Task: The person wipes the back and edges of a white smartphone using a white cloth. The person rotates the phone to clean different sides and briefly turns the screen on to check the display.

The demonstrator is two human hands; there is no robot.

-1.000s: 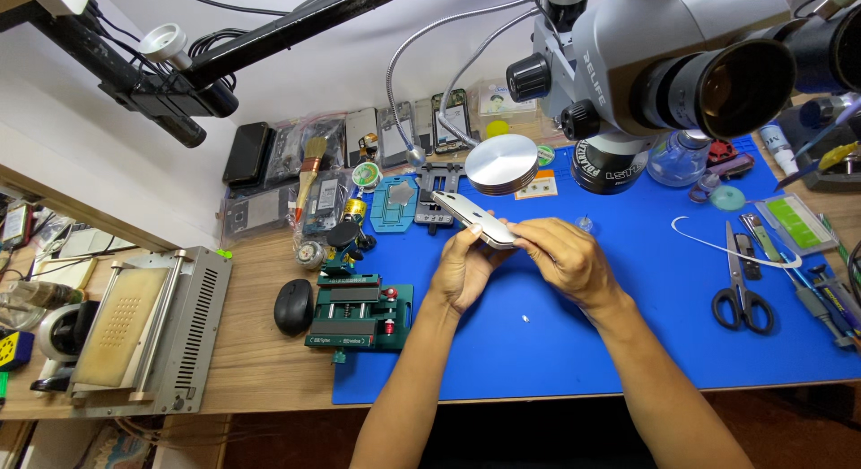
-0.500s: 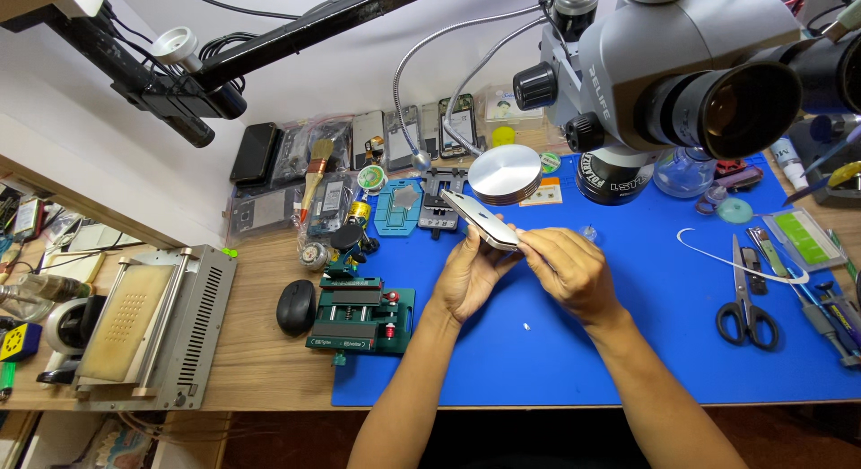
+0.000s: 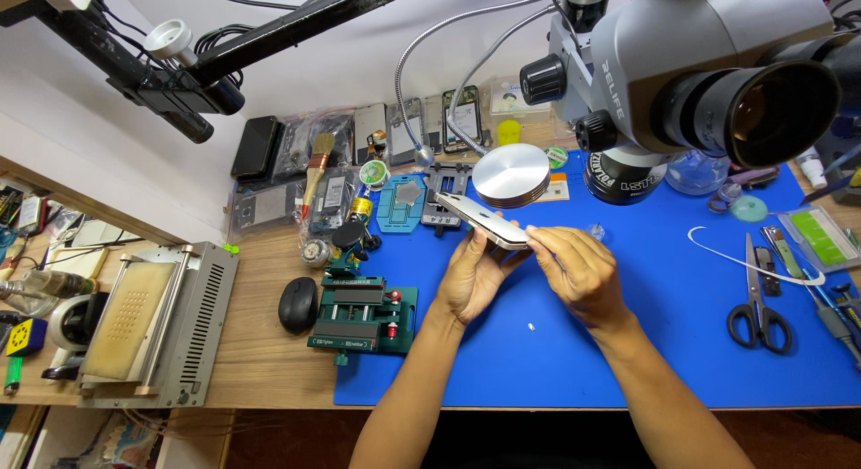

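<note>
Both forearms reach in from the near edge of the bench [image 3: 269, 370] onto the blue work mat [image 3: 682, 343], which serves as the landmark here. Above the mat's middle the left hand [image 3: 473, 276] cups the white smartphone [image 3: 482, 220] from below, fingers curled up around its near end, while the right hand [image 3: 578, 270] pinches the same end from the right with thumb and fingertips closed on its edge; the phone is lifted off the mat, tilted, its far end pointing up and left. A tiny white speck [image 3: 532, 326] lies on the mat just nearer than the hands. At the mat's left edge sits a green clamping fixture [image 3: 363, 315], and left of that, on bare wood, a black mouse [image 3: 298, 305] and then a grey heating plate machine [image 3: 152, 324]. On the mat's right side lie black-handled scissors [image 3: 759, 309], a curved white strip [image 3: 744, 258] and some hand tools at the edge. Beyond the hands, toward the mat's far edge, stand a round metal disc [image 3: 511, 174], a blue stencil holder [image 3: 405, 201] and a dark fixture beside it. The grey microscope [image 3: 708, 65] hangs over the mat's far right part. Behind the mat, against the wall, lie opened phones, bagged parts and a brush [image 3: 316, 169].
</note>
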